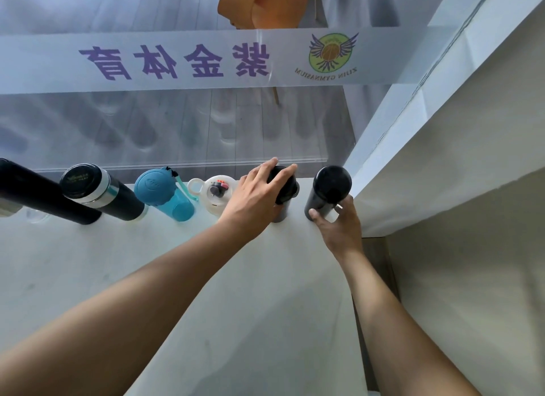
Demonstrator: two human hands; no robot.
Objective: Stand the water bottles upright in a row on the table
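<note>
Several bottles stand upright in a row along the far edge of the white table (177,277). From the left: a tall black flask (41,195), a black flask with a silver band (100,193), a teal bottle (165,195), a white-lidded bottle (216,193), a dark bottle (284,189) and a black flask (328,190) at the right end. My left hand (259,195) is shut on the dark bottle's lid from above. My right hand (339,221) grips the lower part of the black flask at the right end.
A glass wall with a frosted band and purple lettering (177,61) runs directly behind the row. A white wall corner (413,160) stands just right of the last flask. An orange chair (262,6) sits beyond the glass.
</note>
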